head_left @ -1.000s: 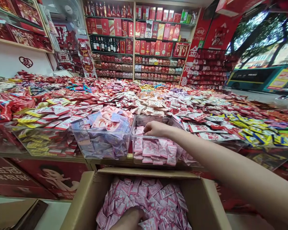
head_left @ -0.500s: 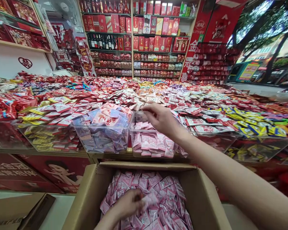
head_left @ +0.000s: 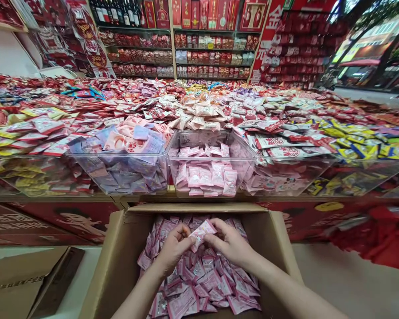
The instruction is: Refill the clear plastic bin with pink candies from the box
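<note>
Between my two hands is a small pink-and-white candy packet (head_left: pixel 202 233), tilted above the open cardboard box (head_left: pixel 109 261). My left hand (head_left: pixel 176 246) pinches its left end with thumb and fingers. At the other end, my right hand (head_left: pixel 228 241) has its fingers closed on the packet's upper right. Many more pink packets (head_left: pixel 199 283) lie loose in the box below both hands. Just beyond the box, a clear plastic bin (head_left: pixel 213 156) is partly filled with the same pink packets, some standing in rows against its front wall.
Left of that bin is one with lilac and pink packets (head_left: pixel 129 164); red-and-white packets (head_left: pixel 279 141) and yellow-and-blue packets (head_left: pixel 362 141) are heaped to the right. A flattened cardboard box (head_left: pixel 23 279) lies at lower left. Red cloth (head_left: pixel 375 239) hangs at right. Stocked shelves stand behind.
My right hand has come down from the clear bin to the box and now grips a packet together with my left hand. The view has tilted downward.
</note>
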The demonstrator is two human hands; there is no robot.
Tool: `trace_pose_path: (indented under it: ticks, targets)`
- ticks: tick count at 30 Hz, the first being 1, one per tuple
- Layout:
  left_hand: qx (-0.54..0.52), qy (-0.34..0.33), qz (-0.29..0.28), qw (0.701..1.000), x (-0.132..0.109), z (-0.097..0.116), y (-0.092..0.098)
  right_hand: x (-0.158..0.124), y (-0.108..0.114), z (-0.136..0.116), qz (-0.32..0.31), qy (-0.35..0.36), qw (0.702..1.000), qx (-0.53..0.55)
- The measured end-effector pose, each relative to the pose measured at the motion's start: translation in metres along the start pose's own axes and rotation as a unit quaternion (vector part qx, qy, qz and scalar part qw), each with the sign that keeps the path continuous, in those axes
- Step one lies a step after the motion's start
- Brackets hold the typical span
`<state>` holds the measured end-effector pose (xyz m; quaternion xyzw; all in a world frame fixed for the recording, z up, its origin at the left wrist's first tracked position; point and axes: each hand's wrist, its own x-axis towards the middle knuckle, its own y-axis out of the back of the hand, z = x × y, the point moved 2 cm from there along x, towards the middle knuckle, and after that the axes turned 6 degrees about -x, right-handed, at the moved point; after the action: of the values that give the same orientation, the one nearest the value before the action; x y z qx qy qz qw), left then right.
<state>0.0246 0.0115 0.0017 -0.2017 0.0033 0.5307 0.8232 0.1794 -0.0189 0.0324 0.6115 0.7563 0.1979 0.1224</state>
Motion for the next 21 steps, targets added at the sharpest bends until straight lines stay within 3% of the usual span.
trace_pose_path:
  ticks: [3, 6, 10, 12, 15, 18, 19, 21]
  targets:
    - [-0.036, 0.019, 0.008, 0.999, 0.000, -0.002, -0.002, 0.001, 0.003, -0.004, 0.021, -0.023, 0.999, 0.011]
    - [-0.009, 0.033, 0.009, 0.999, 0.001, -0.003, 0.001, -0.001, 0.001, -0.006, 0.029, 0.000, 0.999, -0.033]
    - [0.103, 0.029, -0.010, 0.994, 0.008, -0.003, 0.014, -0.005, 0.013, -0.025, 0.094, 0.125, 0.983, -0.096]
    - [0.190, 0.019, -0.005, 0.982, 0.011, -0.005, 0.024, -0.006, 0.034, -0.050, 0.150, 0.223, 0.956, -0.118]
    - [0.326, 0.025, -0.018, 0.945, 0.008, -0.015, 0.033, 0.009, 0.082, -0.102, 0.274, 0.327, 0.892, -0.150]
    - [0.425, 0.061, -0.051, 0.902, -0.002, -0.029, 0.034, 0.053, 0.127, -0.146, 0.355, 0.309, 0.855, -0.216]
    - [0.454, 0.069, -0.059, 0.886, -0.004, -0.032, 0.033, 0.074, 0.136, -0.155, 0.336, 0.279, 0.864, -0.249]
    - [0.502, 0.078, -0.069, 0.859, -0.007, -0.036, 0.030, 0.115, 0.140, -0.162, 0.204, 0.198, 0.899, -0.333]
